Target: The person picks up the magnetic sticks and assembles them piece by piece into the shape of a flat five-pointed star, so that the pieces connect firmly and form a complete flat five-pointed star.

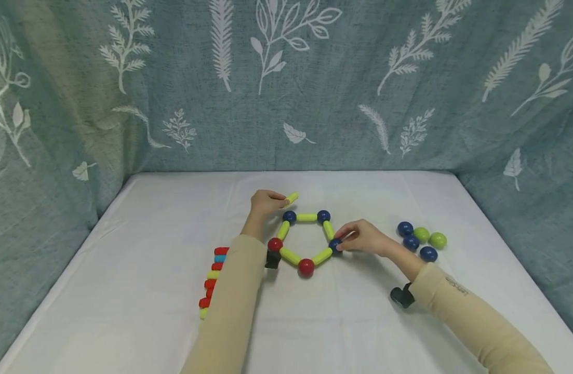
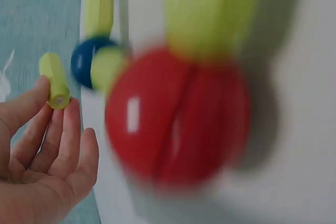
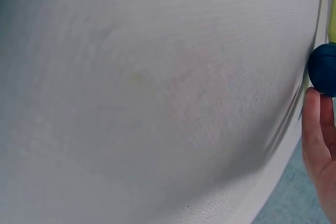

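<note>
My left hand (image 1: 266, 202) pinches a short yellow-green rod (image 2: 54, 81) between thumb and fingers, above the far left corner of a five-sided ring of rods and balls. Yellow-green rods (image 1: 307, 217) form the ring's sides. Its corners are blue balls (image 1: 289, 217) at the back and right, and red balls (image 1: 306, 267) at the front and left. My right hand (image 1: 363, 238) holds the ring's right-hand blue ball (image 1: 335, 245) with its fingertips. In the right wrist view, that blue ball (image 3: 323, 70) shows at the right edge, touched by the fingertips.
Loose blue balls (image 1: 405, 228) and green balls (image 1: 438, 240) lie in a group on the right. A column of red, blue and yellow-green rods (image 1: 210, 284) lies left, partly behind the left sleeve (image 1: 235, 291). A white cloth (image 1: 150, 249) covers the table; a patterned curtain (image 1: 323, 135) hangs behind.
</note>
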Tool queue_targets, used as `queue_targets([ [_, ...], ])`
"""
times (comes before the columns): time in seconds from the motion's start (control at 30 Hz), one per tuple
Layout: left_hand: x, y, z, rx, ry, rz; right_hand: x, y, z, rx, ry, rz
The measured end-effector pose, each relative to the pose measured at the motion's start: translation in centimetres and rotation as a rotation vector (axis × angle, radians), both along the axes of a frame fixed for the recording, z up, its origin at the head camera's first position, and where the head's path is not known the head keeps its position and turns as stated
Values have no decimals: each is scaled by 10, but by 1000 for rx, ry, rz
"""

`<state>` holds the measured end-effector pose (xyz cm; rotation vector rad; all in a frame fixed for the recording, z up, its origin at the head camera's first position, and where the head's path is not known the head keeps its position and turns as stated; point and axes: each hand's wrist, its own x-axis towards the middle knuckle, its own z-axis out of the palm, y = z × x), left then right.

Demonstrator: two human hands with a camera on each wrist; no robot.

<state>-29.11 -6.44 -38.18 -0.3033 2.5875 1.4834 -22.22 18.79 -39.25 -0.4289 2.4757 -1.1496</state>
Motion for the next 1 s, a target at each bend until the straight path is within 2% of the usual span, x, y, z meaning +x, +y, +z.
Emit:
queue_targets([
  [0.13,1,19,-3,-29,12,-18,-1,-1,0,6,-5,1],
  [0.27,4,25,-4,-69,33,-27,-1,0,0,3,-6,-1],
  [0.53,5,26,-6,-128,-7,5,-1,-1,0,3,-10,-7],
  [0.67,7,25,-7,-122,-13,13,0,-1,1,6,-6,-8],
  [0.87,6,24,-9,-131,-16,-2,0,-1,0,5,-3,-11],
  [1.0,5,24,-10,-170,-9,-21,0,-2,-1,-4,2,-7],
])
